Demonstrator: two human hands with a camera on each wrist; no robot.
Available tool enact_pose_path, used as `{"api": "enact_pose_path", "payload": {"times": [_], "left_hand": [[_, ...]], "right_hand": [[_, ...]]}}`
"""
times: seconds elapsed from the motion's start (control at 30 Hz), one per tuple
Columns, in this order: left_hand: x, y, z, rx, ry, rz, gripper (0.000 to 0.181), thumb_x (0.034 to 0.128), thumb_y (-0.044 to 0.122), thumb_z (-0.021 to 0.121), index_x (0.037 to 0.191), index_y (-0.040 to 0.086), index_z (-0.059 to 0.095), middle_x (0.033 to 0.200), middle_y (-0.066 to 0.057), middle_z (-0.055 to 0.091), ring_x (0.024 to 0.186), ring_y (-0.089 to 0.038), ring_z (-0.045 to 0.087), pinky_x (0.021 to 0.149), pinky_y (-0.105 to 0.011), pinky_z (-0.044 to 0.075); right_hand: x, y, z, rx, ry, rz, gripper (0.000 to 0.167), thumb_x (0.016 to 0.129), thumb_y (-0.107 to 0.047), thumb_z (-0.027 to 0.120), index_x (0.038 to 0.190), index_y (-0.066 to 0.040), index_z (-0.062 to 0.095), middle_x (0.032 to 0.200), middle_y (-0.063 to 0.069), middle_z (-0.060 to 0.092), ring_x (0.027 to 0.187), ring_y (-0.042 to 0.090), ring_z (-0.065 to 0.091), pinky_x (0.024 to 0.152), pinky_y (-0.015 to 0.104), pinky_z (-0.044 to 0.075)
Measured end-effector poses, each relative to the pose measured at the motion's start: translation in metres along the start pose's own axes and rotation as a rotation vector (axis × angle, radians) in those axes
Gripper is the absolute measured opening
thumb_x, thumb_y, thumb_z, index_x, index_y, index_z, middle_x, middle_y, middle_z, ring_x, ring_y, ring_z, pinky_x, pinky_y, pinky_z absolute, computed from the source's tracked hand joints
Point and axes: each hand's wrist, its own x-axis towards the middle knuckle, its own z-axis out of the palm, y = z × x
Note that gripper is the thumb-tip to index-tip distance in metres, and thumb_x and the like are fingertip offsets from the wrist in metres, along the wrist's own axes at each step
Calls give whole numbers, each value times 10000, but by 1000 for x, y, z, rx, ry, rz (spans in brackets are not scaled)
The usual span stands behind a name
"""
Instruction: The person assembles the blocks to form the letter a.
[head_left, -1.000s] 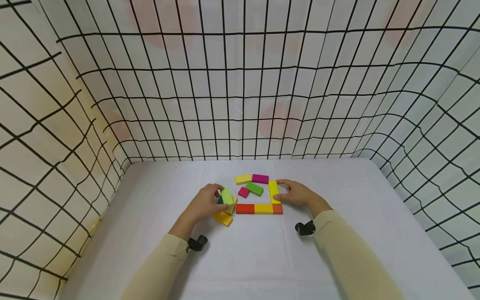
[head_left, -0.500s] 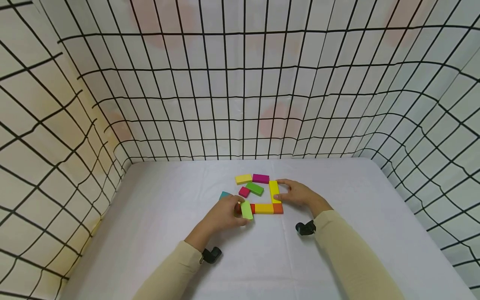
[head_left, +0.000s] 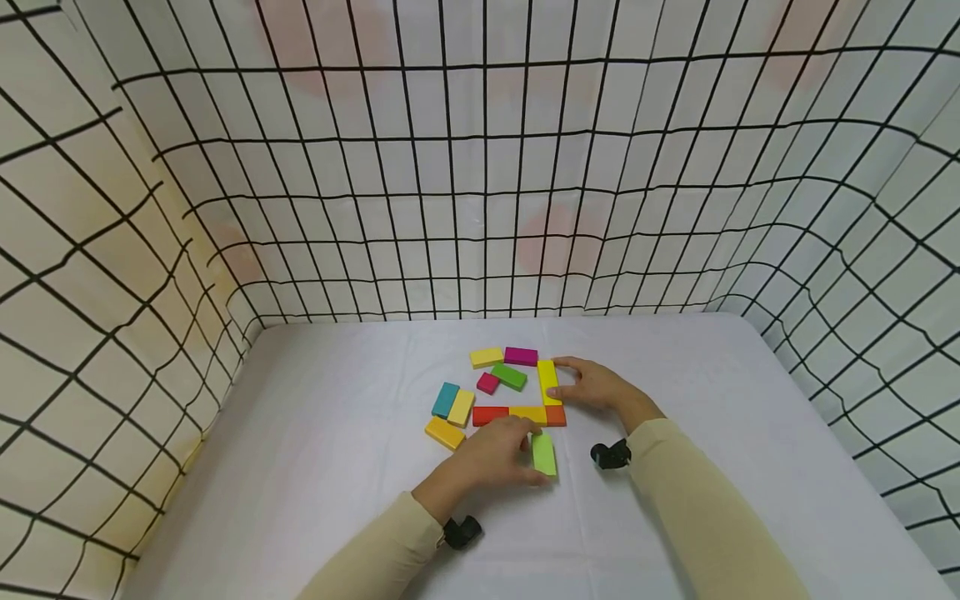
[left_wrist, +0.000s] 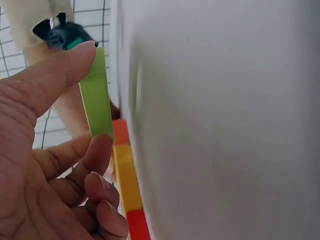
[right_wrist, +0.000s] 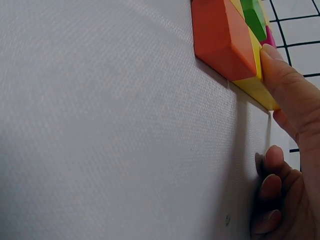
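My left hand (head_left: 491, 456) pinches a light green block (head_left: 543, 456) between thumb and fingers, in front of the row of blocks. In the left wrist view this block (left_wrist: 96, 102) is held at its two ends. My right hand (head_left: 596, 386) grips a bright yellow block (head_left: 548, 379) with thumb and a finger at its ends. That block stands against an orange block (head_left: 555, 416), which ends a row with an amber block (head_left: 528, 413) and a red block (head_left: 491, 415). The right wrist view shows the orange block (right_wrist: 222, 40) up close, touching the yellow one.
Behind the row lie a pale yellow block (head_left: 487, 358), a magenta block (head_left: 521, 357), a green block (head_left: 509, 377) and a small crimson block (head_left: 487, 383). To the left are teal (head_left: 446, 400), yellow (head_left: 461, 409) and amber-orange (head_left: 445, 433) blocks. Black netting (head_left: 486, 196) surrounds the white table (head_left: 330, 375).
My left hand has lifted the light green block from the left pile and carried it right, past the red block to the front of the row. My right hand stays on the yellow block.
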Motion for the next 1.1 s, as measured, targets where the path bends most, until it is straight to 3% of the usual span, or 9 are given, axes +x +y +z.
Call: {"api": "enact_pose_path", "payload": {"times": [0.33, 0.53, 0.67, 0.9, 1.1], "left_hand": [[16, 16, 13, -21, -22, 1, 643, 799, 490, 841, 1305, 173, 602, 946, 80, 603, 838, -33, 526, 733, -164, 485], [18, 16, 14, -26, -25, -29, 658, 802, 484, 842, 1331, 191, 584, 978, 81, 612, 861, -37, 535, 775, -180, 511], [16, 12, 15, -38, -47, -5, 689, 820, 427, 843, 1423, 240, 569, 1112, 67, 642, 930, -39, 550, 849, -196, 527], [13, 9, 15, 54, -71, 64, 560, 908, 367, 772, 1435, 329, 590, 1218, 16, 638, 1034, -81, 548, 894, -202, 523], [15, 14, 17, 113, -38, 55, 561, 934, 361, 743, 1461, 288, 567, 1343, 7, 653, 1150, -136, 599, 982, -253, 531]], "right_hand": [[0, -1, 1, -14, 0, 0, 830, 877, -572, 721, 1567, -235, 405, 1510, 220, 487, 1301, 402, 493, 1121, 665, 373], [1, -1, 1, -11, 7, 1, 823, 878, -567, 723, 1563, -234, 412, 1498, 214, 497, 1279, 388, 502, 1120, 657, 380], [-1, 0, 1, 5, 9, -8, 829, 874, -565, 728, 1562, -224, 416, 1522, 218, 479, 1298, 403, 495, 1124, 662, 372], [-1, 0, 0, -11, 12, -11, 839, 874, -577, 721, 1564, -216, 408, 1528, 231, 468, 1304, 418, 491, 1122, 664, 370], [-1, -1, 1, 1, 6, 1, 831, 877, -568, 724, 1565, -221, 411, 1541, 221, 461, 1313, 410, 489, 1129, 655, 370]]}}
